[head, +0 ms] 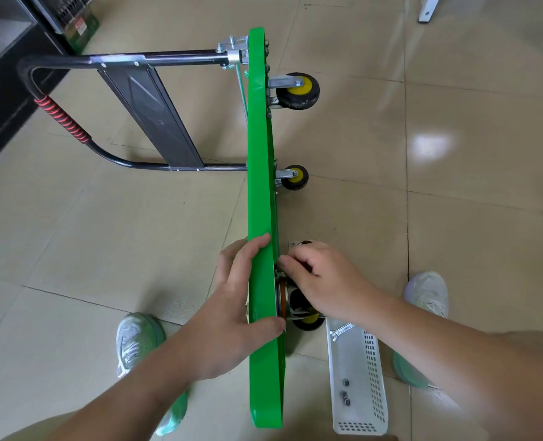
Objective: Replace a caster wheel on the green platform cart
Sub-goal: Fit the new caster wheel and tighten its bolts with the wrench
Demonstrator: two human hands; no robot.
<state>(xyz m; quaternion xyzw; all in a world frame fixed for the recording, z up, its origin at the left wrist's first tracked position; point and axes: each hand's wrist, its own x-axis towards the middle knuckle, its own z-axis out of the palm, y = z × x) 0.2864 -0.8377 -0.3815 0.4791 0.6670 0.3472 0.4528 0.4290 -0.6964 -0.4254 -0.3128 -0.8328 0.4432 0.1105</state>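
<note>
Left hand [241,300] gripped the raised edge of the green platform cart [262,154], steadying it on its side so the underside faced outward. Right hand [324,281] curled its fingertips at the nearest caster wheel [308,320] mount (any fastener pinched was hidden). Loose nuts [345,393] waited in the tray [376,393] alongside.

Bright, even indoor light; wide-angle view.
A white glare patch [432,144] lies on the glossy floor [136,233] well beyond the right hand [324,281]; soft shadows pool under the green cart [259,154] beside the left hand [235,300]; forearms [486,377] behind both hands blur, and tile lines [407,154] bow toward the edges.
</note>
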